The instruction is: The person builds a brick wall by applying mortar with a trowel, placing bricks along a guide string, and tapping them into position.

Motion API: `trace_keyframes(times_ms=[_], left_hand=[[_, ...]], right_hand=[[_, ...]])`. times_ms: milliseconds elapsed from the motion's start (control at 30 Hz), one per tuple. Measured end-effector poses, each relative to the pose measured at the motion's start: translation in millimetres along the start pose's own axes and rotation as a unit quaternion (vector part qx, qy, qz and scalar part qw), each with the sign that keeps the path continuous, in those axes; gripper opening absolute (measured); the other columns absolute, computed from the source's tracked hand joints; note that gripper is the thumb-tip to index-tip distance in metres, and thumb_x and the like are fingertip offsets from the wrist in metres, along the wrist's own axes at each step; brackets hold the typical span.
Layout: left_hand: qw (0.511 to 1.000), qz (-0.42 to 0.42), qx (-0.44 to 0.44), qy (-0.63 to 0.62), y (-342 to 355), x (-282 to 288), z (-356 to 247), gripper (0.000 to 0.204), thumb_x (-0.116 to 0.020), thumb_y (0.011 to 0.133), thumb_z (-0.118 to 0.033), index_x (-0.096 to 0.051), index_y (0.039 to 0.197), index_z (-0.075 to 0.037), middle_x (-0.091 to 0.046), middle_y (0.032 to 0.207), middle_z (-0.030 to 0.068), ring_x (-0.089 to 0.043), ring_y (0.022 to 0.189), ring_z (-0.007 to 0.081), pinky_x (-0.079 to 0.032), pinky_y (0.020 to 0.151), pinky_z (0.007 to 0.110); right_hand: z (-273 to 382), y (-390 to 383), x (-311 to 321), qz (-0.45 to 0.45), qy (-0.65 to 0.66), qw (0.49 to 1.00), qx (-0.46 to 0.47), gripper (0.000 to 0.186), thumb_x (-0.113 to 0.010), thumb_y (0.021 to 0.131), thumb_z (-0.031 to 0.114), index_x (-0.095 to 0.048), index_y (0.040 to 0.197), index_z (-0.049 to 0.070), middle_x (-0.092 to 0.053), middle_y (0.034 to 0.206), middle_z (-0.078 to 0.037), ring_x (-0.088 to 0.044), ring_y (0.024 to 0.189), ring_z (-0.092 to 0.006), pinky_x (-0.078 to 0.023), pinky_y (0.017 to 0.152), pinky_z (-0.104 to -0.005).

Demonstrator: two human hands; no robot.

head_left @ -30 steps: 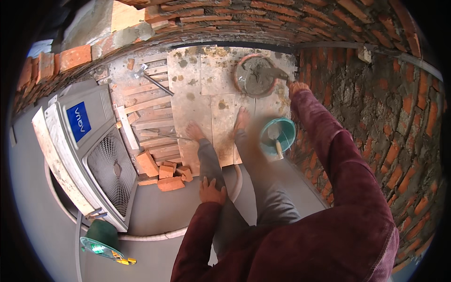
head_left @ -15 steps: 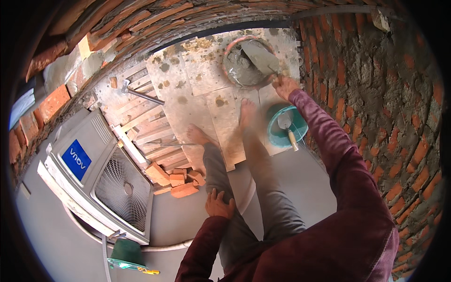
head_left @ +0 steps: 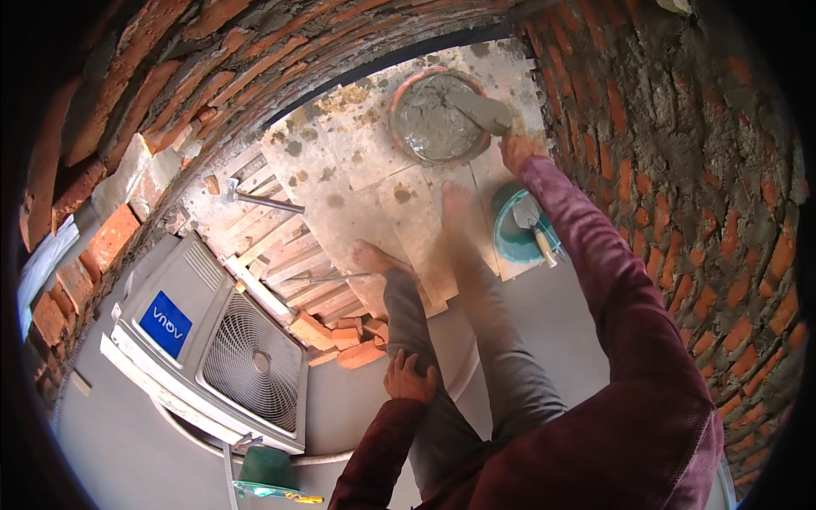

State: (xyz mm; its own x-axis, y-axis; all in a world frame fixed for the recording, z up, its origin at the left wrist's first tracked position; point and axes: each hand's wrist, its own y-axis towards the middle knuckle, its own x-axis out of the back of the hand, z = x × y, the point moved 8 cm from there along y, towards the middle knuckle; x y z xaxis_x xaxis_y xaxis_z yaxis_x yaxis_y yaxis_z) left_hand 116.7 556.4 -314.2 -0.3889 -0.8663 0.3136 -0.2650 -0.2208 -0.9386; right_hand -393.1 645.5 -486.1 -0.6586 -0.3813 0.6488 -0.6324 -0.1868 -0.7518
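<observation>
My right hand (head_left: 518, 151) is closed on the handle of a mortar-coated trowel (head_left: 480, 110), whose blade reaches over a round, red-rimmed basin (head_left: 428, 127) of wet grey mortar. Below that hand stands a teal bucket (head_left: 507, 238) with another trowel (head_left: 525, 212) in it, its wooden handle over the rim. My left hand (head_left: 410, 379) rests on my left thigh, fingers apart and holding nothing. My bare feet (head_left: 380, 258) are on stained boards (head_left: 365, 195) in front of the basin.
An outdoor air conditioner unit (head_left: 255, 361) sits at lower left, near broken bricks (head_left: 347, 338) and a dark green bucket (head_left: 265, 466). Wooden slats (head_left: 272, 246) and a long-handled hammer (head_left: 263, 201) lie left of the boards. Rough brick walls (head_left: 654, 187) rise around the space.
My right hand has moved the trowel at the basin, tilting and turning its blade. The whole view has swung, so the scene sits differently. My left hand stays on my leg.
</observation>
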Motion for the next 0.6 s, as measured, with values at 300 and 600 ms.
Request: trace_keyframes(times_ms=[300,600], left_hand=[[1.000,0.009,0.006,0.009,-0.4,-0.7,-0.9,0.059,-0.069,0.078,-0.043,-0.059,0.129,-0.014,-0.042,0.148,0.0134,-0.034,0.139,0.0322,-0.026,0.114,0.046],[1.000,0.001,-0.004,0.028,1.3,9.3,-14.8,0.059,-0.070,0.077,-0.040,-0.059,0.128,-0.013,-0.045,0.146,0.0129,-0.035,0.138,0.0321,-0.026,0.114,0.046]], right_hand=[[35.6,29.0,-105.2,-0.004,0.292,0.931,0.219,0.040,-0.055,0.093,0.043,-0.063,0.107,0.005,-0.062,0.080,-0.008,-0.061,0.071,-0.0248,-0.051,0.069,-0.0370],[46.1,3.7,-122.1,0.132,0.669,0.732,0.010,0.008,-0.067,0.085,0.010,-0.060,0.085,0.007,-0.053,0.064,0.001,-0.044,0.043,-0.0116,-0.035,0.038,-0.0310]])
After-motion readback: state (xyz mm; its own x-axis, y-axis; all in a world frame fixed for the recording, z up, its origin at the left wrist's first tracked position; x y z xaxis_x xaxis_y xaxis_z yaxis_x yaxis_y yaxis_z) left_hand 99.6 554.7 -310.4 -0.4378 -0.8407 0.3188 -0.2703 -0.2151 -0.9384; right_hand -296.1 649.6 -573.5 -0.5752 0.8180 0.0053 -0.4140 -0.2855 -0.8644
